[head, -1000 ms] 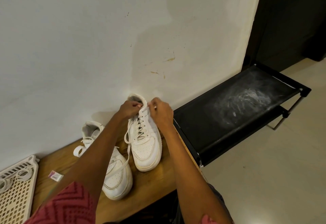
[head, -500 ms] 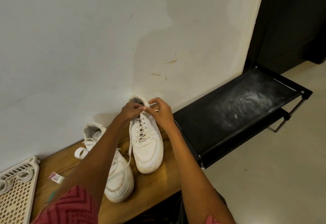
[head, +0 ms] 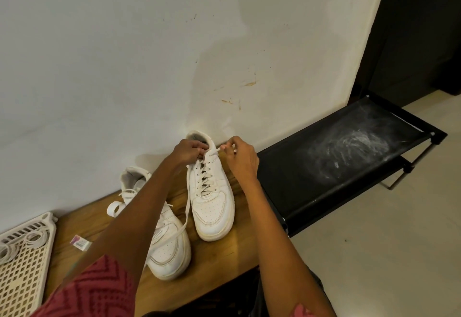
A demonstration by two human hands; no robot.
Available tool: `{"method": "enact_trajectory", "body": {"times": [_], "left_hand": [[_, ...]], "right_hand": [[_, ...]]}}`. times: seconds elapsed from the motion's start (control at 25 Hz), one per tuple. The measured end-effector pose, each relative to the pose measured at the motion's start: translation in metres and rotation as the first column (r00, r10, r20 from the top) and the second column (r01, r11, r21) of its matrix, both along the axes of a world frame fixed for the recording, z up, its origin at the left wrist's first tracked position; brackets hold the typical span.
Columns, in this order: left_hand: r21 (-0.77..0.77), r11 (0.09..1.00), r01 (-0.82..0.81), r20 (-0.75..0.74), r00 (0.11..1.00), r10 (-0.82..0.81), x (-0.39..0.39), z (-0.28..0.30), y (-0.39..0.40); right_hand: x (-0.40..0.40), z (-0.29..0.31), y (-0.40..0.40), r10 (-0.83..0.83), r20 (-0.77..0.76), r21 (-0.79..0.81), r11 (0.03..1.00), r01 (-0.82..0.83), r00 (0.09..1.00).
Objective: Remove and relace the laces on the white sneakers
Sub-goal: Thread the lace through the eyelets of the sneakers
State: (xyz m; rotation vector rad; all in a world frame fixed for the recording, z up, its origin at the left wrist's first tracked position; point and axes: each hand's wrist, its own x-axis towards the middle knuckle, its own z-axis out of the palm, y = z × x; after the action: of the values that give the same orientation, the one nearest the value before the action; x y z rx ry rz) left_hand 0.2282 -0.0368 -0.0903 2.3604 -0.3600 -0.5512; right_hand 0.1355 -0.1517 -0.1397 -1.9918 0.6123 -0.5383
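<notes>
Two white sneakers stand on a wooden table (head: 219,264) against the wall. The right sneaker (head: 212,207) is laced up its front with a white lace (head: 207,174). My left hand (head: 187,152) grips the top of that sneaker at its collar and tongue. My right hand (head: 239,154) pinches the lace end just right of the top eyelets, pulled out to the right. Another lace strand (head: 185,219) hangs down the sneaker's left side onto the left sneaker (head: 169,246), which my left forearm partly hides.
A cream plastic basket (head: 22,266) holding coiled laces sits at the table's left edge. A small white and purple tag (head: 81,242) lies beside it. A dusty black shoe rack (head: 336,157) stands right of the table, with pale floor beyond.
My right hand has drawn the lace end out to the right of the top eyelets. My left hand stays at the sneaker's collar.
</notes>
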Motion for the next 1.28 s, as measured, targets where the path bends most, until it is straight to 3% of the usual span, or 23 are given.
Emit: {"method": "enact_trajectory", "body": {"times": [0.12, 0.2, 0.32, 0.44, 0.64, 0.76, 0.84, 0.92, 1.0, 1.12, 1.2, 1.28], "left_hand": [[-0.035, 0.998, 0.043, 0.026, 0.999, -0.042, 0.001, -0.001, 0.006], [-0.029, 0.996, 0.085, 0.168, 0.983, -0.079, 0.000, -0.003, 0.018], [0.050, 0.972, 0.229, 0.392, 0.891, -0.231, -0.002, -0.015, 0.037], [0.146, 0.936, 0.321, 0.478, 0.805, -0.351, -0.001, -0.027, 0.048], [-0.035, 0.966, 0.255, 0.528, 0.826, -0.199, -0.004, -0.030, 0.049], [-0.185, 0.983, -0.015, 0.562, 0.818, 0.118, -0.026, -0.038, 0.054], [-0.140, 0.973, -0.183, 0.441, 0.868, 0.227, -0.039, -0.046, 0.061], [0.133, 0.990, -0.039, 0.271, 0.962, 0.001, -0.050, -0.054, 0.066], [0.193, 0.978, 0.080, 0.075, 0.993, -0.096, -0.055, -0.048, 0.071], [-0.161, 0.979, -0.127, -0.208, 0.974, 0.092, -0.068, -0.010, 0.077], [-0.350, 0.892, -0.287, -0.352, 0.922, 0.158, -0.078, 0.022, 0.088], [-0.482, 0.794, -0.371, -0.472, 0.873, 0.121, -0.087, 0.055, 0.101]], "right_hand": [[0.002, -0.001, -0.001, 0.025, -0.009, 0.141, 0.990, -0.024, 1.000], [0.005, -0.004, -0.004, 0.076, -0.015, 0.253, 0.965, -0.070, 0.997], [0.007, -0.007, -0.005, 0.080, 0.005, 0.267, 0.960, -0.078, 0.997], [0.006, -0.006, 0.000, 0.057, 0.028, 0.246, 0.967, -0.062, 0.998], [0.007, -0.010, -0.001, 0.062, 0.046, 0.300, 0.951, -0.073, 0.997], [0.007, -0.009, -0.004, 0.146, 0.058, 0.333, 0.930, -0.157, 0.988], [0.002, -0.006, -0.001, 0.087, 0.122, 0.330, 0.936, -0.124, 0.989], [-0.002, -0.003, 0.004, 0.026, 0.181, 0.378, 0.921, -0.094, 0.983], [-0.005, -0.001, 0.012, 0.005, 0.205, 0.475, 0.874, -0.104, 0.979], [-0.024, 0.002, 0.020, 0.004, 0.191, 0.578, 0.808, -0.116, 0.982], [-0.035, 0.009, 0.020, 0.025, 0.184, 0.551, 0.825, -0.124, 0.983], [-0.042, 0.029, 0.018, 0.070, 0.197, 0.478, 0.864, -0.158, 0.978]]}}
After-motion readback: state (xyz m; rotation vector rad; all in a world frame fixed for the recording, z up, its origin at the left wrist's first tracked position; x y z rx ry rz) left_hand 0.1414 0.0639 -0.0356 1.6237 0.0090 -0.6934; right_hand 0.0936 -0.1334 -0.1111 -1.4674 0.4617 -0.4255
